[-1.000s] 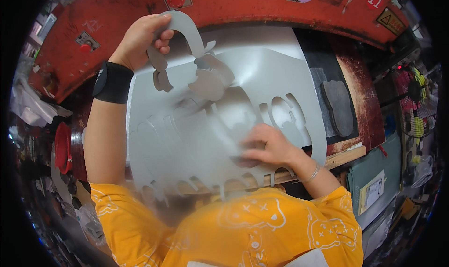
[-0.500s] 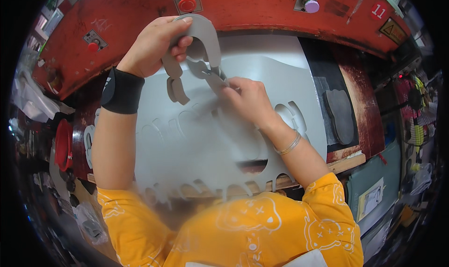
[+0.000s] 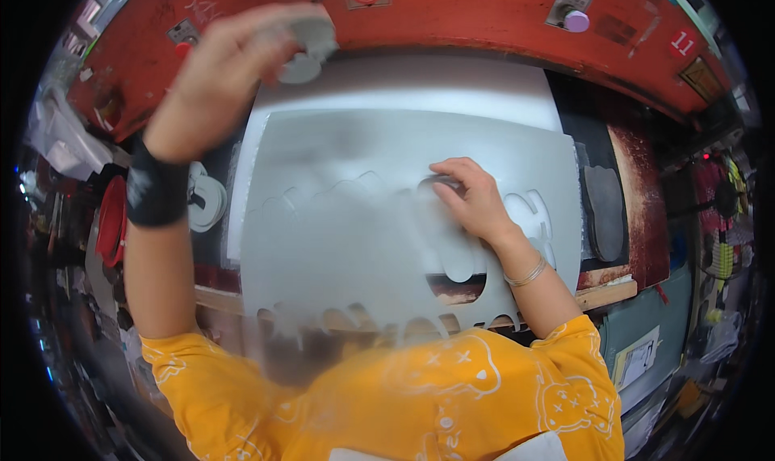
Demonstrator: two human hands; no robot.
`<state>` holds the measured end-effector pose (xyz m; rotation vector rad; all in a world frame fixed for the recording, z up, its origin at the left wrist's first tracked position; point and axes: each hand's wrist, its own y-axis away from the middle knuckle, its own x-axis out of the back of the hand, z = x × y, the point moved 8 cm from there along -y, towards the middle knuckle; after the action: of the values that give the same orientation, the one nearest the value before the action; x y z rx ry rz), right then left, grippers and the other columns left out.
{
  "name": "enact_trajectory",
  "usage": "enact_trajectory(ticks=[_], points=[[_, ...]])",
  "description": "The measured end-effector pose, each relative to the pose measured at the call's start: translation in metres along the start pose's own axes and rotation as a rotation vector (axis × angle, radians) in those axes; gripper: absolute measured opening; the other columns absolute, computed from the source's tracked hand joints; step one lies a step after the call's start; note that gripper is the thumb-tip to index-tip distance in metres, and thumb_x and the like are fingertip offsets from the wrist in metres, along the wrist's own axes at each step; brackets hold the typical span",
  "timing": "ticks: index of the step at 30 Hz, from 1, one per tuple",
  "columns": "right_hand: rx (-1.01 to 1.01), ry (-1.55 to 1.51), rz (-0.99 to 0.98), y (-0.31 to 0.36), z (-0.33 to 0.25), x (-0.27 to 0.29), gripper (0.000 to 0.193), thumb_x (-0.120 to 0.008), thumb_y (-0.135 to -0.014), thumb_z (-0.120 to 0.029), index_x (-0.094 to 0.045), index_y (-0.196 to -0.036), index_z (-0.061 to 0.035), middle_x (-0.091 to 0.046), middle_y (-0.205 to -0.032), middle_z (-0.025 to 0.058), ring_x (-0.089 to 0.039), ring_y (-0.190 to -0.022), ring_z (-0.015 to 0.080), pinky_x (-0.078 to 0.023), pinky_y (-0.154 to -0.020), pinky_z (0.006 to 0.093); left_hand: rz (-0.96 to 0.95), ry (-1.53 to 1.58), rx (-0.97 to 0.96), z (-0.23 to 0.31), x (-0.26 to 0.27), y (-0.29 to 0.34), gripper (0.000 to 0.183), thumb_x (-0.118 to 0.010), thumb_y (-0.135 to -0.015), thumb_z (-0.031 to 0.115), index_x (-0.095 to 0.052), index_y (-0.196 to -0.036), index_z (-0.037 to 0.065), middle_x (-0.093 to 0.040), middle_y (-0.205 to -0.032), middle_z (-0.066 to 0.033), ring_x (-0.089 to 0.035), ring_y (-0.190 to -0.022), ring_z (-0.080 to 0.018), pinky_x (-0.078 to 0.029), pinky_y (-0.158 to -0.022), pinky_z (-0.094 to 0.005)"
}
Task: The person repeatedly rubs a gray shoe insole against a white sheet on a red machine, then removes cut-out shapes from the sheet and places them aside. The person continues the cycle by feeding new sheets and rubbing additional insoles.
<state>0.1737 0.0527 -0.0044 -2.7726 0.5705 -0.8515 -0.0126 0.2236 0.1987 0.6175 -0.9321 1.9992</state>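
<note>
My left hand (image 3: 214,77) holds a grey cutout (image 3: 305,45) in a closed grip; my right hand (image 3: 472,203) presses flat, grip empty, on the sheet (image 3: 355,243).

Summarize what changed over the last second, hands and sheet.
The right hand left the grey cut-out piece it was gripping with the left hand half a second ago and dropped back onto the grey foam sheet, pressing it flat. The left hand kept the piece and stayed raised near the red machine. The sheet stays on the bench.
</note>
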Motion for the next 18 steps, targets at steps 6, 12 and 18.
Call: enact_trajectory(ticks=[6, 12, 18], points=[[-0.026, -0.029, -0.049, -0.001, 0.010, -0.003, 0.021, -0.063, -0.084, -0.008, -0.067, -0.104, -0.0030, -0.065, -0.101, 0.0130, -0.065, -0.087, 0.0254, -0.055, -0.074, 0.0310, -0.310, -0.170, -0.055, 0.028, -0.180, 0.134, 0.063, -0.061, -0.066, -0.007, -0.053, -0.127, 0.005, -0.051, -0.081, -0.0124, -0.050, -0.074, -0.0324, -0.044, -0.080, -0.0432], [0.018, -0.024, -0.036, -0.002, 0.011, -0.007, 0.018, -0.063, -0.083, -0.008, -0.068, -0.100, -0.0029, -0.066, -0.097, 0.0118, -0.065, -0.080, 0.0233, -0.053, -0.069, 0.0296, -0.286, -0.345, -0.030, 0.024, -0.226, 0.168, 0.058, -0.066, -0.070, 0.007, -0.051, -0.127, 0.005, -0.049, -0.085, -0.0117, -0.050, -0.083, -0.0311, -0.041, -0.091, -0.0421], [-0.010, -0.035, -0.063, -0.002, 0.010, -0.008, 0.018, -0.064, -0.083, -0.007, -0.068, -0.100, -0.0034, -0.065, -0.099, 0.0111, -0.064, -0.081, 0.0229, -0.052, -0.072, 0.0308, -0.316, -0.569, -0.112, 0.036, -0.229, 0.156, 0.054, -0.057, -0.077, 0.012, -0.049, -0.130, 0.006, -0.050, -0.083, -0.0115, -0.050, -0.084, -0.0312, -0.042, -0.093, -0.0431]])
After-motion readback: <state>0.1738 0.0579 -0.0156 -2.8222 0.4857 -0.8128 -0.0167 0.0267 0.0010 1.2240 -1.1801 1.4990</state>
